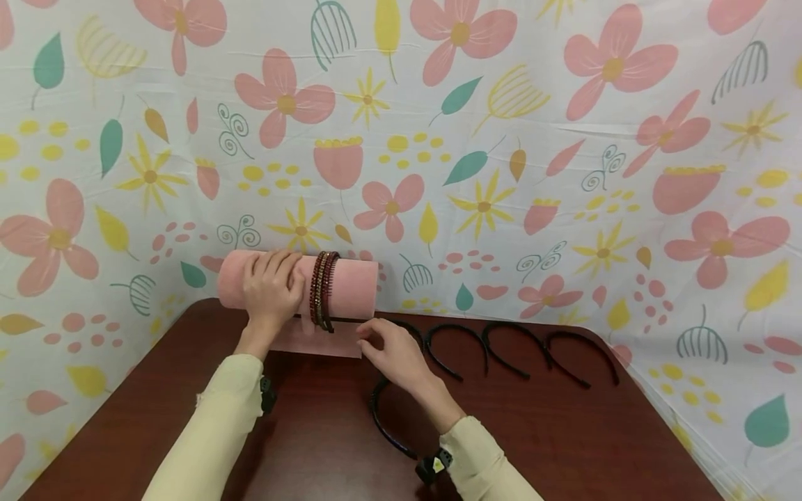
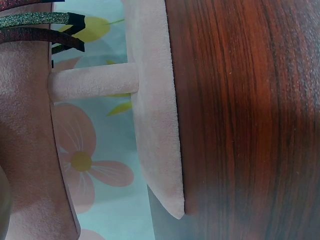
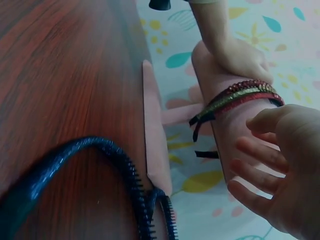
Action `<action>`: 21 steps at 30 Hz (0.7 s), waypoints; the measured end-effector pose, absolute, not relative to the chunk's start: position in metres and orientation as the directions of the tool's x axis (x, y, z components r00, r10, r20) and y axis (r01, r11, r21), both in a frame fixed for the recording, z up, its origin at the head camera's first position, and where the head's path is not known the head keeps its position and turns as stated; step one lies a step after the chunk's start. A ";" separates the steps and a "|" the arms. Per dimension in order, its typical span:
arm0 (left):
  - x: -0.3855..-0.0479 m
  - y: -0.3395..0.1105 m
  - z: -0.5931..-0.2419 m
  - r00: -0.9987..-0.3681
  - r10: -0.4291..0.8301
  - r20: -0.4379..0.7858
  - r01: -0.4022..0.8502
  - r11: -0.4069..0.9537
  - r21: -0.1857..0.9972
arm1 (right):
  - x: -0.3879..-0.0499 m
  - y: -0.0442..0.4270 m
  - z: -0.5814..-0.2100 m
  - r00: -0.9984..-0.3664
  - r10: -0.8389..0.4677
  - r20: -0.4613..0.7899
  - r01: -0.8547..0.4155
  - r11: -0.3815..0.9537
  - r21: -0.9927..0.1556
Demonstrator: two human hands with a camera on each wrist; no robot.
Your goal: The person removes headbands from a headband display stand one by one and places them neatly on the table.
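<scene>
A pink plush headband stand [image 1: 355,287] has a horizontal roll raised on a short post [image 2: 95,82] above a flat base [image 2: 156,115]. My left hand [image 1: 271,289] grips the roll left of its middle, fingers bent over the top. Beside that hand, a few glittery red and gold headbands [image 1: 324,291] sit close together round the roll, their ends [image 3: 202,120] hanging below it. My right hand [image 1: 397,353] is by the roll's right end, fingers loosely bent and holding nothing. Under the right forearm lies a dark, toothed headband [image 1: 383,424], shiny blue in the right wrist view.
Several black headbands [image 1: 516,348] lie in a row along the back right of the dark wooden table [image 1: 532,438]. A flower-printed cloth [image 1: 401,139] hangs directly behind the table and the stand.
</scene>
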State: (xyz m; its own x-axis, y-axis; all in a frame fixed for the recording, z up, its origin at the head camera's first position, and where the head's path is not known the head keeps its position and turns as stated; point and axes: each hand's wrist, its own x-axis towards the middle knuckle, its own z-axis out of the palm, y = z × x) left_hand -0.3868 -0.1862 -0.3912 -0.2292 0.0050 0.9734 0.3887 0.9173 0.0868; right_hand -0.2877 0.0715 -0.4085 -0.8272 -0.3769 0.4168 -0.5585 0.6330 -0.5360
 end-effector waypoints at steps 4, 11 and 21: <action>-0.387 -0.186 -0.390 -0.236 0.006 0.972 0.393 0.915 0.089 | -0.292 0.062 -0.406 -0.826 -0.382 0.415 -0.563 0.598 -0.570; -0.387 -0.188 -0.392 -0.243 0.005 0.970 0.388 0.917 0.093 | -0.300 0.049 -0.412 -0.822 -0.380 0.423 -0.569 0.579 -0.584; -0.386 -0.187 -0.392 -0.238 0.010 0.971 0.387 0.918 0.086 | -0.307 0.035 -0.420 -0.828 -0.357 0.432 -0.560 0.562 -0.609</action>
State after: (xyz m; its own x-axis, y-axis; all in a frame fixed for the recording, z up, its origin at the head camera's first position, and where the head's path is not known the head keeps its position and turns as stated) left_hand -0.3862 -0.1871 -0.3916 -0.2377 0.0095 0.9713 0.3869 0.9181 0.0857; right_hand -0.3074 0.0352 -0.4196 -0.8281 -0.3569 0.4322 -0.5599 0.5618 -0.6089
